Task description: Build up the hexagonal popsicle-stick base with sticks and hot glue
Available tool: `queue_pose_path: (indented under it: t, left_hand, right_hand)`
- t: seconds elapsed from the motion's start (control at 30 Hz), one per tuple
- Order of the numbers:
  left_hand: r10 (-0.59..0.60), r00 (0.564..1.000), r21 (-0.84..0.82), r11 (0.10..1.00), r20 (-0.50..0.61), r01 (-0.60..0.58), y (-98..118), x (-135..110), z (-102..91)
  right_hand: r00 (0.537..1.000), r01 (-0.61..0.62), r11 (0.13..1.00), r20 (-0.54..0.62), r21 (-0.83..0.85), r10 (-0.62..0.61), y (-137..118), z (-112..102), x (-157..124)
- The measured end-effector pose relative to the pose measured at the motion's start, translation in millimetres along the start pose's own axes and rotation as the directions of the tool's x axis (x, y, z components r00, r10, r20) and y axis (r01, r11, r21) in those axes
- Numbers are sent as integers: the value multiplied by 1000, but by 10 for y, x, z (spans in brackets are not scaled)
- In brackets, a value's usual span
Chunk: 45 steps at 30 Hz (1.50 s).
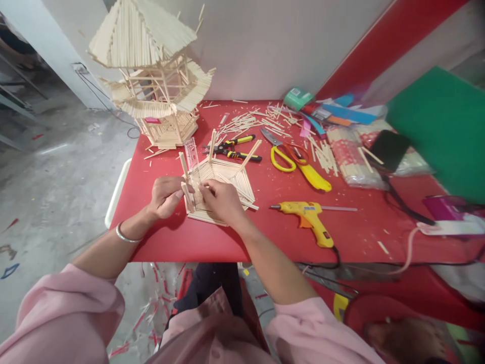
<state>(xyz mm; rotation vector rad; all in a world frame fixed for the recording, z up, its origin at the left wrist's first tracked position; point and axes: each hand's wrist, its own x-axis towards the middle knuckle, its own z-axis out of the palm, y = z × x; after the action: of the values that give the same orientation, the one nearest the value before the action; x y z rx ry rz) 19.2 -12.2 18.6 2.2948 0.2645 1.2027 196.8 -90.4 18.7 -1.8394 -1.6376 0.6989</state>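
Note:
A flat many-sided base of pale wooden sticks [242,177] lies near the table's front edge, with several short stick posts standing at its corners. My left hand [166,196] is closed at the base's left side, its thumb and fingers pinching a short upright stick post [186,196]. My right hand [222,201] reaches over the middle of the base with its fingertips pinched together; whatever is between them is too small or hidden to tell. A clear ruler [191,154] with pink markings slants across the base's far left edge, its near end beside my right fingertips.
A tiered stick pavilion [151,91] stands at the back left. Cutting pliers [235,146], yellow-handled scissors [299,159] and a yellow glue gun [306,215] lie to the right. Beyond are loose sticks [242,124], bagged sticks [352,156], a phone [388,149] and a power strip [450,227].

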Motion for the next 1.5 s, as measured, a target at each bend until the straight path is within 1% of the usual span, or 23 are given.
queue_pose_path:
  t: [0.1, 0.2, 0.63, 0.93, 1.17, 1.5]
  left_hand:
    - [8, 1000, -12, 1000, 8, -8, 4, -3, -3]
    - [20, 1000, -35, 999, -4, -20, -4, -11, -3]
    - [-15, 1000, -58, 998, -14, 15, 19, -17, -3]
    - [42, 999, -5, 999, 2, -42, -11, -34, -9]
    - [37, 998, 26, 999, 41, -38, 39, -2, -24]
    - [68, 996, 20, 997, 49, -69, 20, 4, -20]
  right_hand:
    - [1000, 19, 999, -4, 47, -18, 42, 42, -3]
    - [1000, 30, 998, -9, 53, -29, 77, 86, -4]
    - [1000, -3, 996, 5, -87, 4, 55, 130, 12]
    - [999, 8, 994, 34, -113, -4, 28, 101, 26]
    - [997, -21, 971, 61, -240, 37, -35, 80, 25]
    - [996, -36, 961, 72, -273, 58, -60, 81, 28]
